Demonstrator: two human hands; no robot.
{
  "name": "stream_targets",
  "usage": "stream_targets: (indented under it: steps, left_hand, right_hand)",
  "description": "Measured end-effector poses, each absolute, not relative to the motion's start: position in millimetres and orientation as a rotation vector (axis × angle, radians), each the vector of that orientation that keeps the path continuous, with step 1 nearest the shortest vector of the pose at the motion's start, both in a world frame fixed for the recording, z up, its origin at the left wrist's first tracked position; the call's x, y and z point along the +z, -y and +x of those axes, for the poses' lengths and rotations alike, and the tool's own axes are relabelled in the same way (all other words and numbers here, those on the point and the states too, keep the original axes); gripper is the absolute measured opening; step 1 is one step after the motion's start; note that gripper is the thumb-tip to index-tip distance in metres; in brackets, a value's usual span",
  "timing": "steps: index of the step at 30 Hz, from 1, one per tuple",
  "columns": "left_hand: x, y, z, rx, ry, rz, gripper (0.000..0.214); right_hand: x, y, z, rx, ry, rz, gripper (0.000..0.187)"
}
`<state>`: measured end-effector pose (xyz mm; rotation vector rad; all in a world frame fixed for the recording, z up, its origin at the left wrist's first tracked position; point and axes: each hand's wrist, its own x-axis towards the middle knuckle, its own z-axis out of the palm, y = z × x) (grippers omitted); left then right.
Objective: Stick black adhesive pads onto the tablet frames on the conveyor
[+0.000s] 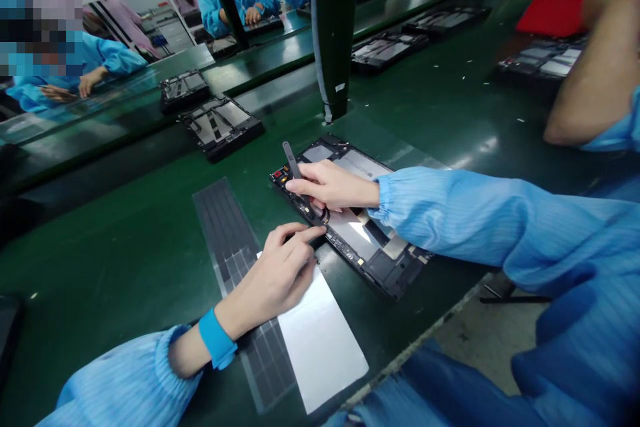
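Observation:
An opened tablet-like device point(395, 272) lies aslant on the green bench, its circuit boards, silver plates and cables exposed. My right hand point(337, 185) reaches over it and grips dark tweezers point(289, 155), whose tips point down at the device's near long edge. At that same edge, the outstretched index finger of my left hand point(280, 270) touches the frame close to the tweezer tips; its other fingers are loosely bent and I see nothing in them. Under my left hand are a white sheet of paper point(327, 353) and a clear sheet of black adhesive strips point(220, 223).
Similar opened devices point(220, 125) stand beyond, with more by the green post point(333, 33). At right are a co-worker's blurred arm point(583, 80) and a red bin point(555, 7). Co-workers in blue sit across the bench. The bench edge point(430, 330) runs near my lap.

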<state>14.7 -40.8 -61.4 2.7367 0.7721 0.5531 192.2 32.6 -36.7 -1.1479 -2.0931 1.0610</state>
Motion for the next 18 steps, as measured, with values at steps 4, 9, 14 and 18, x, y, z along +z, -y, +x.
stream_targets:
  steps: [4,9,14,18]
  left_hand:
    - [-60.4,43.8,16.2,0.483,-0.784,2.824,0.015]
    - [-61.2,43.4,18.4,0.537,-0.911,2.83,0.013]
    - [-59.2,45.7,20.0,0.42,-0.699,2.953,0.018]
    - [-58.7,51.7,19.4,0.382,-0.661,2.93,0.02]
  right_hand:
    - [-40.0,-33.4,192.5,0.944,2.148,-1.076,0.024]
    - [-39.8,-31.3,191.6,0.997,2.074,-1.105,0.021]
    - [-41.7,-31.9,191.5,1.145,1.953,-1.118,0.02]
    - [-43.6,-33.7,191.5,1.257,1.865,-1.132,0.019]
